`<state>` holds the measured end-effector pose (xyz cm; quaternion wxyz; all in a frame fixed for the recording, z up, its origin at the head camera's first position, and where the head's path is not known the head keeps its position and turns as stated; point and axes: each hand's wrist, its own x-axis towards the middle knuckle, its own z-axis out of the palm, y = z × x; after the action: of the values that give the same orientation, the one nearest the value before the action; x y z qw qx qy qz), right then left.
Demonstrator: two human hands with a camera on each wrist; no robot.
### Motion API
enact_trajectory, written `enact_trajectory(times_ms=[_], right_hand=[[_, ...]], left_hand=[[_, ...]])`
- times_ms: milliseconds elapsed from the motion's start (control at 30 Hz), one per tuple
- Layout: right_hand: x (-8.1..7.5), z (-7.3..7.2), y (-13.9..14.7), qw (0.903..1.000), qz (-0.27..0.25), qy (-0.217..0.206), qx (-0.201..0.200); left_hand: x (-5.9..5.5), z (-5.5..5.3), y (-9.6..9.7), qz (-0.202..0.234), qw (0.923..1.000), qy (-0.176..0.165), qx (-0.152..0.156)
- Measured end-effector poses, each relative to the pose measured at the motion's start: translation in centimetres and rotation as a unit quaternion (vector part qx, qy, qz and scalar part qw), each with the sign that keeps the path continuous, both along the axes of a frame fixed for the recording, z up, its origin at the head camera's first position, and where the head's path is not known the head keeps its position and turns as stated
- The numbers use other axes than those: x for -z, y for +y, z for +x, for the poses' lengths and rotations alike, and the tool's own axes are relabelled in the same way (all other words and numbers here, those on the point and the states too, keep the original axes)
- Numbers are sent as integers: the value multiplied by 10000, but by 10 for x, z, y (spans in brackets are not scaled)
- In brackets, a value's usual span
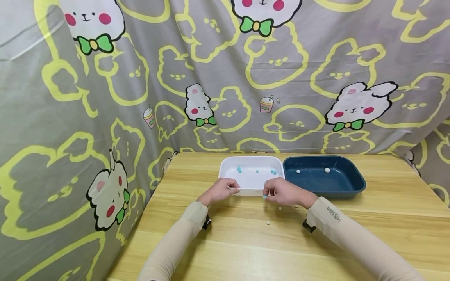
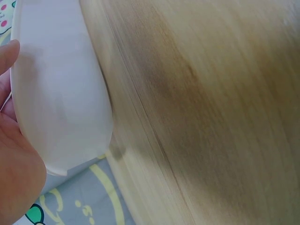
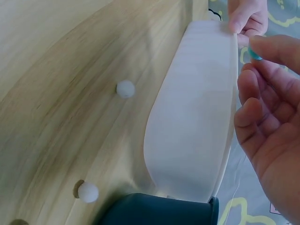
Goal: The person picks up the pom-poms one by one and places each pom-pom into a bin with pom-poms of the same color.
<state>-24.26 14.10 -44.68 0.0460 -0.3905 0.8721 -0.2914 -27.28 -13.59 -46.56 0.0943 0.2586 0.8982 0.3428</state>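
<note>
My left hand grips the near rim of a white plastic tray, the thumb outside the wall and the fingers over the inner side. Between thumb and forefinger my right hand pinches a small teal ball, at the tray's near right rim. Inside the white tray lie several teal balls. Touching its right end stands a dark blue tray, which holds white balls, the larger one towards the middle.
Small white balls lie loose on the wooden table in front of the trays, one nearest me and another close to the blue tray. A patterned grey curtain hangs behind the table and along its left side.
</note>
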Motion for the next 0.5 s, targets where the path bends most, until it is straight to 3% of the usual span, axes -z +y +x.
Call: enact_trajectory(times_ms=[500], right_hand=[[2, 0, 3, 10000, -37, 4, 44]], left_hand=[[1, 0, 2, -111, 9999, 84, -48]])
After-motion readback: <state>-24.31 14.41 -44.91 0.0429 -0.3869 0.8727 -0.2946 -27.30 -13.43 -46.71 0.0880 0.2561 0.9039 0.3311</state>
